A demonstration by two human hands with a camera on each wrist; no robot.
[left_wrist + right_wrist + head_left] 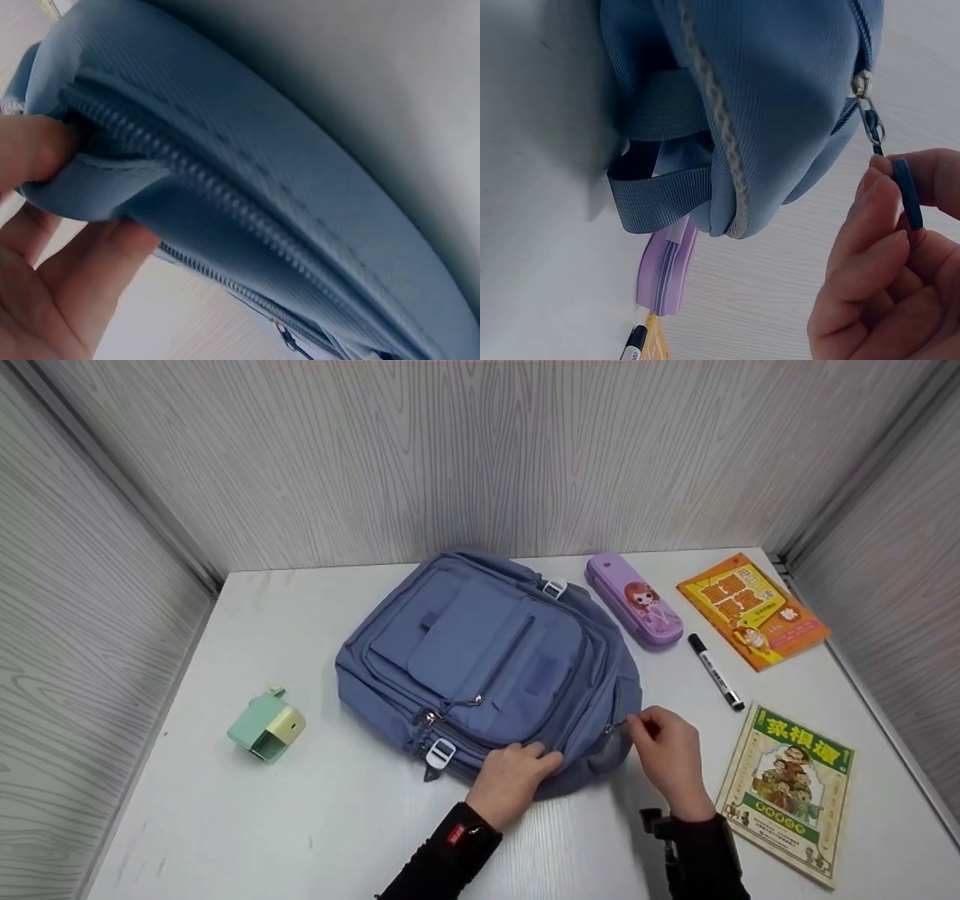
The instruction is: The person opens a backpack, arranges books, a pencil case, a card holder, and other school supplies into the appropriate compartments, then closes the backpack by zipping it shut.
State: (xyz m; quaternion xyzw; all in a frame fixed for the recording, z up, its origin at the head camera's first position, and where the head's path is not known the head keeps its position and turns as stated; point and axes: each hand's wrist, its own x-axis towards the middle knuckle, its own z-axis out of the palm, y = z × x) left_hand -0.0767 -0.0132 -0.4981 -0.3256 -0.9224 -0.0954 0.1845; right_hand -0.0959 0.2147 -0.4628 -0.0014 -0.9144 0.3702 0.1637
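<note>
Blue backpack (465, 637) is laid front side up on the white bench (187, 810), across the middle of the frame, its long axis slanted from upper left to lower right. At its near edge, bottom centre, its fabric is pinched by the left hand (512, 780), the fold being caught between thumb and fingers. Right of bottom centre, a zip pull (908, 193) is held by the right hand (670, 754) in a narrow pinch of thumb and fingers. The metal slider (862, 84) is placed just left of those fingers in the head view, above and left of them in the right wrist view; of the two hands, the right is set nearer to it. At the lower right a green book (791, 795) is laid, and at the left a green sharpener (262, 727). Farther off, at the upper right, a marker (716, 673), an orange book (752, 611) and a purple pencil case (636, 600) are seen. The backpack's underside is hidden, the left thumb tip is partly covered by the fold, and both sleeves are cut off by the lower edge. Whether the compartment beside the held pull is unzipped cannot be told.
</note>
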